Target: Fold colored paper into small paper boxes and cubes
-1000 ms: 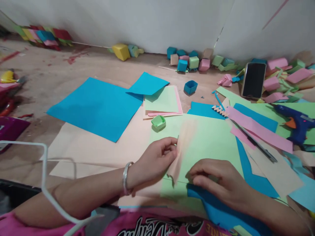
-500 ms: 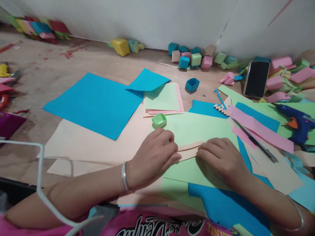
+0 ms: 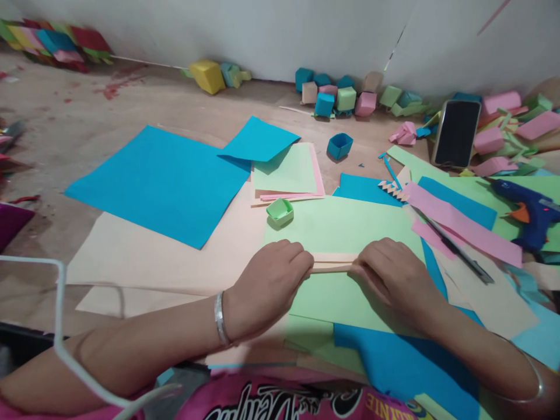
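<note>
A narrow peach paper strip [image 3: 332,262], creased along its length, stretches between my two hands above a light green sheet [image 3: 324,224]. My left hand [image 3: 273,286] pinches its left end, and my right hand [image 3: 389,274] pinches its right end. Both sets of fingers are curled closed, with the fingertips partly hidden. Just beyond my left hand sits a small open light green paper box [image 3: 280,212]. Farther back stands a small blue paper box [image 3: 340,146], its top open.
Blue sheets [image 3: 161,181] lie at left over peach paper [image 3: 100,251]. To the right are a box cutter [image 3: 459,251], pink strips [image 3: 464,221], a blue glue gun [image 3: 525,210] and a phone [image 3: 457,133]. Folded paper boxes [image 3: 324,105] line the wall. A white cable [image 3: 59,303] crosses the lower left.
The strip has gone from slightly slanted to nearly level, and its lengthwise fold stands up more. Both hands keep their grip at its ends. The view has shifted slightly.
</note>
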`<action>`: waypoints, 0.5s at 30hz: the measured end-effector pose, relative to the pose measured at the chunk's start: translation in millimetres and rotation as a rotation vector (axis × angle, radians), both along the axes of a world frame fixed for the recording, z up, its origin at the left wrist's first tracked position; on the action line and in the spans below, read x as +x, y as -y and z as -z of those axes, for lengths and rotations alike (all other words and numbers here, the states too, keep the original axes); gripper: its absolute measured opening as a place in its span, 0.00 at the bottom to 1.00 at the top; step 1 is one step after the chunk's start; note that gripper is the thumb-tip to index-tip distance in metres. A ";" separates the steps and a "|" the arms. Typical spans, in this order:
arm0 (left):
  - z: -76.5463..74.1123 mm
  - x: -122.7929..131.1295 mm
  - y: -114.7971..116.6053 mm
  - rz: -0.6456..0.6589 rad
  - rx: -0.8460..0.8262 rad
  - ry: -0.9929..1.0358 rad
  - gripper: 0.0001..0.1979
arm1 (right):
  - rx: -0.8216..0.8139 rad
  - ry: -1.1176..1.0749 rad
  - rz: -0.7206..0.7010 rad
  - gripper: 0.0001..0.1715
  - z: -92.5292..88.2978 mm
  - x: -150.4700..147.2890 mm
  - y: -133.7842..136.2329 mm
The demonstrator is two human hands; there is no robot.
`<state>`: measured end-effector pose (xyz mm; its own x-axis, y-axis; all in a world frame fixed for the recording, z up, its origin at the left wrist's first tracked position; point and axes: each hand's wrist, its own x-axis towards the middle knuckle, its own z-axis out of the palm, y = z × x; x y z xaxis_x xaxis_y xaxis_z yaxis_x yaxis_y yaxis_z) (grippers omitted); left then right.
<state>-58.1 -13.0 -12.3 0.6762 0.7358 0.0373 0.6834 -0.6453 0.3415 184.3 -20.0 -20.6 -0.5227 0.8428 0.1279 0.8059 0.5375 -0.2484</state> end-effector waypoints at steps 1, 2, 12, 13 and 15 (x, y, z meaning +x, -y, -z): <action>0.0 -0.2 0.1 -0.017 -0.010 -0.008 0.11 | -0.026 0.008 0.023 0.16 0.3 0.1 0.3; 0.0 -0.3 0.0 -0.033 -0.021 -0.012 0.11 | -0.048 0.013 0.041 0.17 0.4 0.1 0.6; -5.3 0.8 -1.9 -0.119 -0.081 -0.123 0.11 | -0.181 0.064 0.068 0.16 -2.1 -2.7 -0.8; -5.5 0.8 -1.9 -0.124 -0.082 -0.124 0.11 | -0.188 0.067 0.070 0.16 -2.6 -3.1 -0.9; -5.5 0.7 -2.0 -0.127 -0.081 -0.122 0.11 | -0.196 0.072 0.074 0.15 -3.3 -3.7 -0.9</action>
